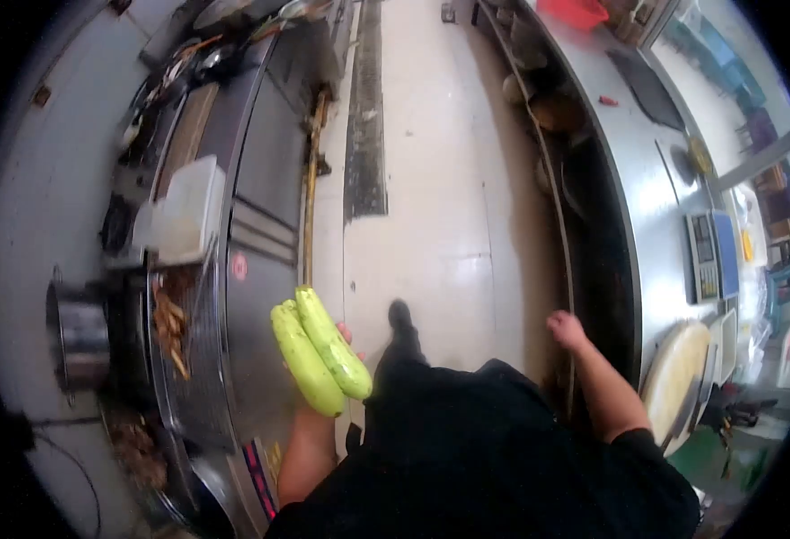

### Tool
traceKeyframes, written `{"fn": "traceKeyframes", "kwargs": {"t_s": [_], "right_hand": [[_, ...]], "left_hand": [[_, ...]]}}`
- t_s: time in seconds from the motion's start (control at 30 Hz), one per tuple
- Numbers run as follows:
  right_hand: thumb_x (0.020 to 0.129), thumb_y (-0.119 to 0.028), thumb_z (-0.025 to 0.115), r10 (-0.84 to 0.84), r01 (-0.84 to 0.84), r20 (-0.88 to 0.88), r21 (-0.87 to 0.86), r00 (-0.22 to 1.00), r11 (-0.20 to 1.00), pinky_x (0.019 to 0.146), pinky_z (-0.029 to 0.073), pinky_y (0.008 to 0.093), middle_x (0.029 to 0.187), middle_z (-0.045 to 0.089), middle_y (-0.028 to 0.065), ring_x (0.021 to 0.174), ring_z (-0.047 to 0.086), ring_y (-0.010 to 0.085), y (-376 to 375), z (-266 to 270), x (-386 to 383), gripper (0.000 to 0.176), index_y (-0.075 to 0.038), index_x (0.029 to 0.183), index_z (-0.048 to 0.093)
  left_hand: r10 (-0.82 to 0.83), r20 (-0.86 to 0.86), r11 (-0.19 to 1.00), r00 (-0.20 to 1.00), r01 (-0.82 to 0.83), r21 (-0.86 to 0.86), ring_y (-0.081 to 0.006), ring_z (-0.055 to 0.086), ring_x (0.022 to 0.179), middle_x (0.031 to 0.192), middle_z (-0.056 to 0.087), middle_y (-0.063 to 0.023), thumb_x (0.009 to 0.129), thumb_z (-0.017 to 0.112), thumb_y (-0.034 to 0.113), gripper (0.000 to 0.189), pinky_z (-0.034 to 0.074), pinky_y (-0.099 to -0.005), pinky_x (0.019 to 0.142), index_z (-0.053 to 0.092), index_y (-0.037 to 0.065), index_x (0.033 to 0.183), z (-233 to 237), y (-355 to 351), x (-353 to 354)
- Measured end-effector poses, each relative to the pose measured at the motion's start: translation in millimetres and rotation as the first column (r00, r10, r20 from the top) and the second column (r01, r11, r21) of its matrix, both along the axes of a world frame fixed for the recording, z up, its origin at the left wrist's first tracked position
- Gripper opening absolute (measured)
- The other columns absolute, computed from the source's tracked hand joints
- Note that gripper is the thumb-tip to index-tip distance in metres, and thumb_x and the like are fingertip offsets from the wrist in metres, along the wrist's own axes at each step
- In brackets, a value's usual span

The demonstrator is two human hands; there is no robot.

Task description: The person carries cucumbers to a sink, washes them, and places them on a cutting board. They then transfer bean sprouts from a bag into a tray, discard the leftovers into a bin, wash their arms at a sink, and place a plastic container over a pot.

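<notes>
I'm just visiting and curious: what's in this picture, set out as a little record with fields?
Left hand: holding two pale green squashes, side by side
Right hand: loosely curled, nothing visible in it
Left of picture: white container, metal pot
Right of picture: steel counter, scale, round board
Floor: pale, with a dark strip

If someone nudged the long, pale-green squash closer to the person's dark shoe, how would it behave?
On a flat surface, that long, pale-green squash would probably roll sideways, given its rounded sides. It's likely stiff, since it shows no visible sag in the person's left hand. Its smooth-looking skin may make it somewhat slippery.
</notes>
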State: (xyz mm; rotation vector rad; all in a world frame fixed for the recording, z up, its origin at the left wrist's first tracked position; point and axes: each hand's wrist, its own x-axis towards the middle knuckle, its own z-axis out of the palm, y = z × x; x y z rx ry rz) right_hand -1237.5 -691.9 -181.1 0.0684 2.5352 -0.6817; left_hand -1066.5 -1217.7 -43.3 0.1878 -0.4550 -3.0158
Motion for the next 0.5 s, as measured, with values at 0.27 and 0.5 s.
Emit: {"fn": "traceKeyframes", "kwargs": {"t_s": [0.27, 0.5], "right_hand": [[0.080, -0.014, 0.058, -0.306, 0.295, 0.511, 0.105, 0.804, 0.950, 0.049, 0.048, 0.0377, 0.071, 0.061, 0.0165, 0.057, 0.060, 0.0273, 28, -48, -56, 0.014, -0.001, 0.080, 0.063], [0.083, -0.009, 0.055, -0.085, 0.043, 0.604, 0.084, 0.793, 0.996, 0.041, 0.044, 0.0367, 0.063, 0.059, 0.0142, 0.049, 0.057, 0.0258, 55, -211, -237, 0.014, -0.003, 0.072, 0.061]], "left_hand": [[-0.324, 0.042, 0.943, 0.945, 0.319, 0.097, -0.0340, 0.031, 0.132, 0.143, 0.029, -0.0187, 0.073, 0.070, 0.049, 0.093, 0.027, -0.0602, 0.104, 0.022, 0.011, 0.143, 109, -51, -390], [-0.431, -0.071, 0.881, 0.899, 0.437, 0.184, -0.0336, 0.035, 0.129, 0.143, 0.031, -0.0172, 0.074, 0.069, 0.047, 0.087, 0.029, -0.0601, 0.103, 0.029, 0.010, 0.141, 79, -80, -677]]}}
